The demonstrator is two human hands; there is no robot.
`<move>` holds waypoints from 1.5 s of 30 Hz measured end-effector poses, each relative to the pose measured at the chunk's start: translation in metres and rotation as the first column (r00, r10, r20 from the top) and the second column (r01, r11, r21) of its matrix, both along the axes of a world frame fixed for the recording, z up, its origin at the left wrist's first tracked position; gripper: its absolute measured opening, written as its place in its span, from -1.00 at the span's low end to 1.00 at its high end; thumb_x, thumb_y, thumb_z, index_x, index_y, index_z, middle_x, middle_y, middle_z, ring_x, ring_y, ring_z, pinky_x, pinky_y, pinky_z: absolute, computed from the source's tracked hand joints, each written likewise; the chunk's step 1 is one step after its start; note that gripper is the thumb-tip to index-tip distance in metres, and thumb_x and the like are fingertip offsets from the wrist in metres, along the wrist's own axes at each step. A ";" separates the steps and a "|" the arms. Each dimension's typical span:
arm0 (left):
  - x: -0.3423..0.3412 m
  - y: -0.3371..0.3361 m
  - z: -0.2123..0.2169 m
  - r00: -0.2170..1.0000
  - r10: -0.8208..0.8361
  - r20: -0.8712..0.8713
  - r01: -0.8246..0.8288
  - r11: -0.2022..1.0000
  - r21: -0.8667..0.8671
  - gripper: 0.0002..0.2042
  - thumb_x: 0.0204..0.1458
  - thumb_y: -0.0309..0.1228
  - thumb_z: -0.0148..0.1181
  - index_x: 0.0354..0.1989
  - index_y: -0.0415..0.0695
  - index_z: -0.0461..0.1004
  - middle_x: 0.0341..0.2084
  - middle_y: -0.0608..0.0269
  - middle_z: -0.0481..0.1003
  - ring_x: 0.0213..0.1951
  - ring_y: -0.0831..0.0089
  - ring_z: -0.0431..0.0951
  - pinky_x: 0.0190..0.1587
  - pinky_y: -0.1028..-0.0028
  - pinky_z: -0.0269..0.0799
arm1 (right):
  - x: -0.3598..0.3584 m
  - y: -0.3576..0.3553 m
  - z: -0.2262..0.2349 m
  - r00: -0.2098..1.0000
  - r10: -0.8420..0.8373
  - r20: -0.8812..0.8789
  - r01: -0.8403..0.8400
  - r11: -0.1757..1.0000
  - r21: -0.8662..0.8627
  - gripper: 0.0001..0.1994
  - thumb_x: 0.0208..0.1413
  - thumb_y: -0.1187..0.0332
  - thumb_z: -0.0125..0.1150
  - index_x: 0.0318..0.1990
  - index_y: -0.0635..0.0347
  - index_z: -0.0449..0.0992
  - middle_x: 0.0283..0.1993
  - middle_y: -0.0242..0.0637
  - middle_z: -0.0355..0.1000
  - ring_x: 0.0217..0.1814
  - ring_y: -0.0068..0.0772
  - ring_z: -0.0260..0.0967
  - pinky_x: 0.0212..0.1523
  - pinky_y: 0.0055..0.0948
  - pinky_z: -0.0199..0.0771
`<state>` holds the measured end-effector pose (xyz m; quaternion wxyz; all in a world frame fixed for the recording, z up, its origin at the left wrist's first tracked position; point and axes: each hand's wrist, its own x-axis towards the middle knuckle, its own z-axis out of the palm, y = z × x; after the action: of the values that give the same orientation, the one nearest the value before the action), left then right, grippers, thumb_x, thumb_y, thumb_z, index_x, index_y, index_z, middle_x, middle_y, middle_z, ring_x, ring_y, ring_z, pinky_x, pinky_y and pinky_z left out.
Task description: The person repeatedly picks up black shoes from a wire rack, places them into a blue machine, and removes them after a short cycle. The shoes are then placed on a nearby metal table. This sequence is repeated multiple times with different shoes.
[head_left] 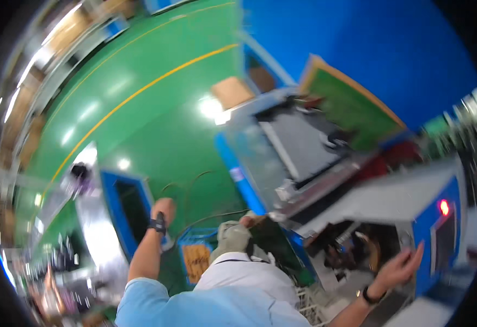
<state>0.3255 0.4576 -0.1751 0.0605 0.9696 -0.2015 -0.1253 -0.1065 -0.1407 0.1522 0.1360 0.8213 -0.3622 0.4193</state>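
Observation:
My left hand [163, 210], with a dark watch on its wrist, hangs over the green floor beside a blue-framed dark panel [129, 204]. It touches nothing that I can see, and blur hides how its fingers are set. On the right, my right hand [401, 269] has its fingers stretched out and holds nothing. A dark band circles that wrist. Next to those fingers stands the blue front [422, 261] of a grey machine [377, 199], with a lit red lamp [444, 207]. Whether they touch it I cannot tell. The machine's dark opening [353, 248] lies left of the hand.
Ahead stands a machine table with a grey plate [298, 141] and a tilted green board [353, 109]. A blue crate [187, 240] with a brown sheet sits near my legs. A cable [216, 216] crosses the floor. At left is a shiny metal surface [99, 229].

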 end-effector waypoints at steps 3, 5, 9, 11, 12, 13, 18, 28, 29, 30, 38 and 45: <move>0.006 -0.269 -0.024 0.683 -0.729 0.046 0.691 0.624 -0.366 -0.81 0.06 -0.44 0.17 -0.15 -0.10 0.59 -0.19 0.00 0.63 -0.06 -0.04 0.64 -0.01 0.02 0.59 | 0.046 -0.041 0.046 0.981 -0.144 -0.129 0.128 0.984 -0.127 -0.47 0.46 0.31 0.15 0.49 0.29 0.30 0.54 0.10 0.24 0.59 0.19 0.14 0.56 0.03 0.07; 0.002 -0.445 0.006 0.525 -0.839 -0.145 0.804 0.545 -0.240 -0.74 0.17 -0.32 0.11 -0.03 -0.10 0.59 -0.07 -0.03 0.62 0.04 -0.05 0.60 0.10 0.04 0.55 | 0.046 -0.071 0.041 0.961 -0.092 -0.260 0.143 0.973 0.182 -0.43 0.42 0.25 0.18 0.48 0.29 0.30 0.60 0.13 0.13 0.66 0.22 0.00 0.61 0.09 -0.03; 0.040 -0.674 -0.022 0.699 -0.711 -0.079 0.539 0.595 -0.596 -0.53 0.02 -0.32 0.29 0.14 -0.20 0.52 0.05 -0.20 0.59 0.17 -0.16 0.56 0.21 0.08 0.52 | 0.091 -0.069 0.022 0.905 -0.271 -0.327 0.312 0.947 0.077 -0.49 0.33 0.30 0.20 0.37 0.34 0.44 0.57 0.15 0.19 0.64 0.22 0.07 0.59 0.14 0.02; 0.071 -0.750 -0.036 0.746 -0.656 -0.119 0.441 0.620 -0.649 -0.35 -0.08 -0.33 0.40 0.27 -0.23 0.44 0.14 -0.24 0.55 0.23 -0.15 0.52 0.27 0.10 0.47 | 0.080 -0.065 0.027 0.940 -0.196 -0.279 0.246 0.957 0.155 -0.52 0.31 0.33 0.17 0.33 0.34 0.48 0.55 0.19 0.20 0.62 0.27 0.10 0.58 0.17 0.04; 0.072 -0.780 -0.038 0.783 -0.609 -0.130 0.404 0.656 -0.637 -0.24 -0.13 -0.33 0.47 0.34 -0.26 0.38 0.20 -0.25 0.52 0.27 -0.12 0.50 0.30 0.10 0.44 | 0.077 -0.064 0.025 0.922 -0.238 -0.306 0.290 0.947 0.139 -0.54 0.31 0.35 0.14 0.31 0.34 0.50 0.55 0.22 0.20 0.61 0.30 0.10 0.58 0.18 0.04; 0.051 -0.807 -0.026 0.706 -0.675 -0.214 0.331 0.582 -0.742 -0.17 -0.17 -0.26 0.53 0.34 -0.32 0.36 0.24 -0.30 0.48 0.31 -0.08 0.47 0.32 0.11 0.43 | 0.072 -0.063 0.019 0.888 -0.311 -0.339 0.369 0.922 0.119 -0.55 0.31 0.37 0.11 0.30 0.34 0.51 0.55 0.24 0.19 0.60 0.34 0.11 0.58 0.20 0.04; 0.019 -0.829 -0.067 0.791 -0.543 -0.284 0.342 0.776 -0.530 -0.19 -0.18 -0.22 0.62 0.28 -0.28 0.39 0.15 -0.17 0.56 0.14 -0.13 0.58 0.14 0.06 0.54 | 0.080 -0.066 0.015 0.859 -0.336 -0.387 0.387 0.920 0.060 -0.55 0.31 0.42 0.05 0.31 0.40 0.47 0.48 0.33 0.24 0.55 0.46 0.15 0.53 0.27 0.11; -0.001 -0.564 0.016 -0.136 -0.557 -0.820 -0.590 0.710 -0.385 -0.37 0.04 -0.40 0.46 0.31 -0.17 0.36 -0.08 0.26 0.57 -0.13 0.39 0.62 -0.06 0.30 0.62 | 0.079 0.021 -0.025 0.986 -0.166 -0.018 0.165 0.950 0.263 -0.27 0.23 0.29 0.26 0.49 0.41 0.17 0.52 0.25 0.18 0.62 0.37 0.02 0.60 0.33 -0.16; -0.027 -0.545 0.065 -0.206 -0.538 -0.817 -0.541 0.759 -0.363 -0.31 0.02 -0.43 0.47 0.36 -0.18 0.31 0.01 0.21 0.57 -0.05 0.32 0.64 0.02 0.27 0.63 | 0.087 0.052 -0.036 0.970 -0.245 -0.013 0.209 0.796 0.569 -0.15 0.21 0.13 0.37 0.52 0.40 0.12 0.55 0.31 0.09 0.64 0.36 -0.04 0.59 0.30 -0.18; -0.049 -0.527 0.094 -0.331 -0.520 -0.787 -0.462 0.817 -0.345 -0.21 -0.03 -0.46 0.50 0.42 -0.19 0.23 0.14 0.14 0.54 0.08 0.26 0.62 0.13 0.25 0.60 | 0.100 0.066 -0.046 0.978 -0.203 0.057 0.092 0.656 0.749 0.08 0.11 0.04 0.51 0.59 0.41 -0.07 0.57 0.38 0.00 0.65 0.37 -0.09 0.59 0.22 -0.15; -0.225 -0.503 0.232 0.346 -0.548 -0.761 -0.053 0.799 -0.599 -0.30 0.35 0.11 0.05 0.21 -0.45 0.46 -0.06 -0.17 0.64 0.04 0.10 0.63 0.14 0.24 0.49 | 0.050 0.081 -0.082 0.774 -0.178 0.608 -0.505 0.407 0.761 0.20 -0.06 0.36 0.52 0.63 0.36 -0.27 0.49 0.23 0.17 0.48 0.10 0.26 0.44 -0.08 0.30; -0.294 -0.443 0.211 0.205 -0.922 -0.329 0.648 0.380 -0.660 -0.71 0.28 -0.33 -0.01 -0.40 -0.27 0.52 -0.40 -0.17 0.59 -0.27 -0.23 0.61 -0.16 -0.01 0.54 | -0.086 0.131 -0.100 0.830 -0.242 0.503 -0.445 0.258 0.858 0.02 -0.11 0.46 0.36 0.62 0.20 0.07 0.42 0.11 0.36 0.34 0.03 0.44 0.27 -0.20 0.49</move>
<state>0.0317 0.0143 0.0363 0.2389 0.5676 -0.6605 -0.4296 -0.1923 -0.0099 0.0517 -0.5277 0.5964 -0.5045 0.3338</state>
